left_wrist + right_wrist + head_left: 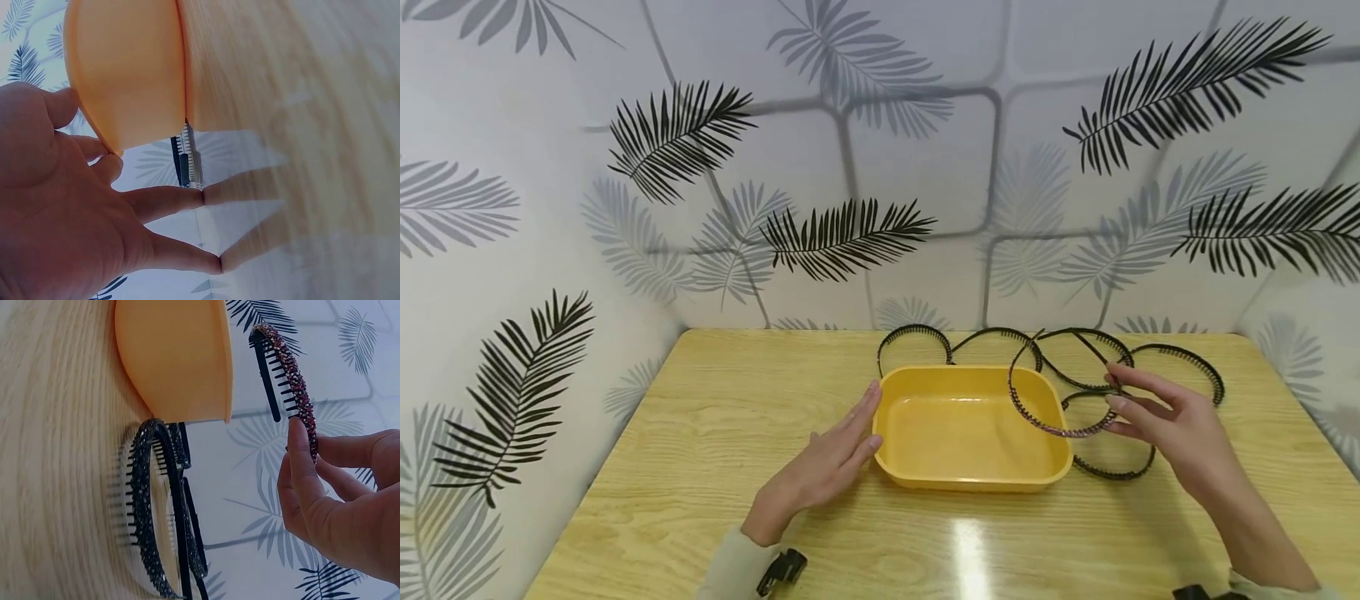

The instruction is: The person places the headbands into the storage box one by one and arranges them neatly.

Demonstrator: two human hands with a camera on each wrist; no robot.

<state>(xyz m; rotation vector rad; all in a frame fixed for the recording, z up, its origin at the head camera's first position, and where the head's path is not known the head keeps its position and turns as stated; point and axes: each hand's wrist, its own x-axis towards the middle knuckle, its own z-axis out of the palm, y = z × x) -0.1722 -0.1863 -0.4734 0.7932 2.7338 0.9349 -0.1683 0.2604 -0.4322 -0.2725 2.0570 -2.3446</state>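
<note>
My right hand (pixel 1183 433) pinches a slim toothed headband (pixel 1037 423) between thumb and fingers, raised over the right end of a yellow plastic basin (pixel 955 482). Pink and dark red glitter covers this headband's outer face in the right wrist view, and its inside has black comb teeth. My left hand (pixel 831 467) rests at the basin's left end, fingers fairly straight against the rim. In the left wrist view, two of its fingertips (pixel 212 265) reach down to the tabletop. No headband shows inside the basin.
Several black glittery headbands (pixel 147 506) stand on the wooden table (pixel 715 425) behind and to the right of the basin, some overlapping. A wall (pixel 917 292) with a leaf pattern rises at the table's far edge, and another closes the left side.
</note>
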